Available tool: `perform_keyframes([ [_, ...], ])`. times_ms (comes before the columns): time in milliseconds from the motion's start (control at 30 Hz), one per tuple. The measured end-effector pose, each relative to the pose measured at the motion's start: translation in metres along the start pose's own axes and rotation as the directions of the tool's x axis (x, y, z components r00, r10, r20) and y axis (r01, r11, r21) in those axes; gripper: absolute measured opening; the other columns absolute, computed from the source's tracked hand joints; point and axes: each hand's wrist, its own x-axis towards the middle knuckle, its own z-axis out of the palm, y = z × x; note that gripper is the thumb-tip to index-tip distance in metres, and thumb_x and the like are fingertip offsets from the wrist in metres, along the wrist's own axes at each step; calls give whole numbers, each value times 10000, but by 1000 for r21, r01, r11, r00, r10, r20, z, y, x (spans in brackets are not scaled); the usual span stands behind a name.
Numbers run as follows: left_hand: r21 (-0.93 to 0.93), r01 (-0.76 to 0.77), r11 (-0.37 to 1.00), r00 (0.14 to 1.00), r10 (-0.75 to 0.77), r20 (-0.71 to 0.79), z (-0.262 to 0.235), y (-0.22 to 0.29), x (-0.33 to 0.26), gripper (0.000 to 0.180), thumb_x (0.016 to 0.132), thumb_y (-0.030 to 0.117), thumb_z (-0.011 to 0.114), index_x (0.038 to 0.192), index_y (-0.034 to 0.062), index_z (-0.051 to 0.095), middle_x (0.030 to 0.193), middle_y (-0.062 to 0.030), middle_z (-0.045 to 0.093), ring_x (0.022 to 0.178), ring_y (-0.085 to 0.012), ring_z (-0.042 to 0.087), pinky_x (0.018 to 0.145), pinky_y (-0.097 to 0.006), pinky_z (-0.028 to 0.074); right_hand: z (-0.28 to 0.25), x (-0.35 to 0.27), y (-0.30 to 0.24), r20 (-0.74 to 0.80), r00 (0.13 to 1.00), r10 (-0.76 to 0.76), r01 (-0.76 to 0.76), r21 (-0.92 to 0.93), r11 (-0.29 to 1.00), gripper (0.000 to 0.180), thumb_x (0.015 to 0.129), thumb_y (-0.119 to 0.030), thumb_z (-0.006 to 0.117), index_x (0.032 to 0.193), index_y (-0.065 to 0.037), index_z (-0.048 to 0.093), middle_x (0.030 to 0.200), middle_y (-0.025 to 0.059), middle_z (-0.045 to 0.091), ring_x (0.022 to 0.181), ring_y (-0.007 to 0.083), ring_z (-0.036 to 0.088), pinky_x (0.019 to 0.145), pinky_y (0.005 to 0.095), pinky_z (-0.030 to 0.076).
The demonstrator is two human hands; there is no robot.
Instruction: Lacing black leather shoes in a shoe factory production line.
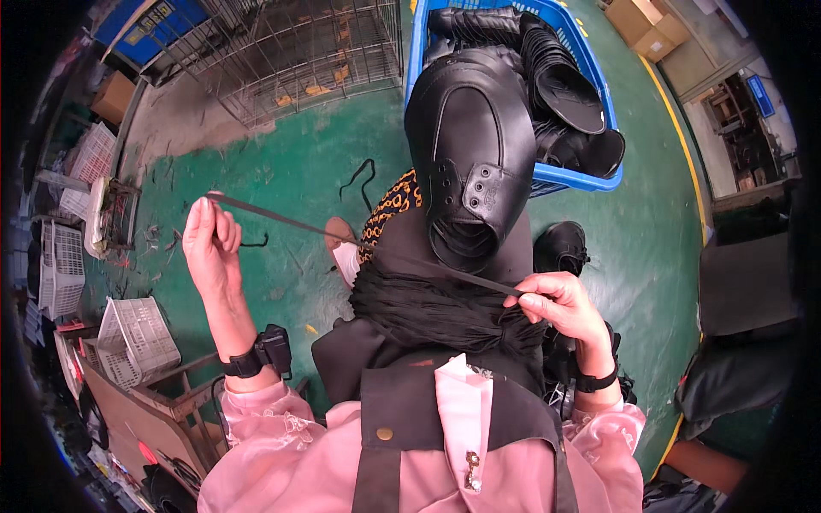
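A flat black shoelace (329, 231) is stretched in the air between my two hands. My left hand (211, 235), raised out at the left, pinches one end of it. Lower and to the right, my right hand (560, 303) pinches the lace between thumb and forefinger. Across my lap lies a thick bundle of black laces (428, 308), just left of my right hand. Beyond the bundle a stack of black leather shoe uppers (475, 128) rests, the top one showing eyelets with no lace through them.
Past my knees stands a blue plastic basket (611, 181) filled with nested black uppers (564, 90). A black shoe (560, 248) is beside my right leg. Loose laces (363, 179) lie on the green floor. White crates (137, 342) line the left side; a wire cage (291, 60) stands behind.
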Motion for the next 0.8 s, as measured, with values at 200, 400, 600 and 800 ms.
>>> perform_keyframes([
  [200,87,18,996,968,5,-252,-35,-22,3,271,995,228,550,1127,1,615,641,17,514,540,-71,433,499,-231,355,-4,-2,7,-13,997,74,-73,18,997,178,955,-138,613,1004,11,698,723,2,610,633,51,540,589,218,480],
  [400,933,-310,182,921,301,247,46,-50,-21,494,816,101,664,1297,48,559,1246,-146,593,1177,-283,533,994,-380,432,6,15,-11,-120,991,51,-62,-92,994,164,917,-149,666,857,-2,709,613,-3,608,569,47,557,527,211,444],
  [600,662,-679,316,730,198,654,149,-27,-61,398,770,29,694,1164,34,638,1173,-130,626,913,-242,627,748,-345,511,34,45,-30,-72,994,-80,58,-267,962,208,887,-198,700,775,-23,689,571,28,597,522,68,572,492,243,429],
  [800,749,-662,1,737,184,651,141,-18,-38,140,777,83,700,910,46,679,956,-76,658,910,-262,604,772,-386,451,37,53,-34,-52,973,-227,190,-380,905,237,877,-223,708,742,-32,670,571,52,598,505,126,594,483,275,435],
])
